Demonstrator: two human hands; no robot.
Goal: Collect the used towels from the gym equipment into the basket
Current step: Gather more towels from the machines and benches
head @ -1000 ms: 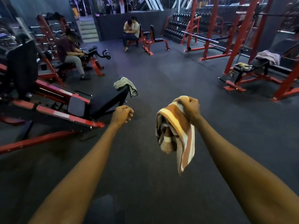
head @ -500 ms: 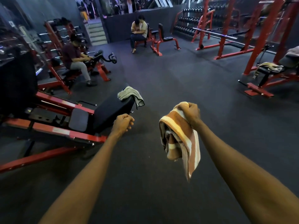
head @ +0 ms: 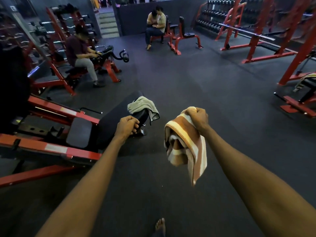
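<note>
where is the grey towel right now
The grey towel lies left of centre in the head view, draped over the end of the black pad, just beyond the left hand and left of the striped towel in the right hand.

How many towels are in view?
3: a striped towel held in the right hand; a grey towel on the end of the black pad; a yellowish towel on a bench at the right edge. More may be hidden.

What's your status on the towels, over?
Right hand grips striped towel. Left hand curled, empty. Grey towel on bench ahead. No basket in view.
</note>
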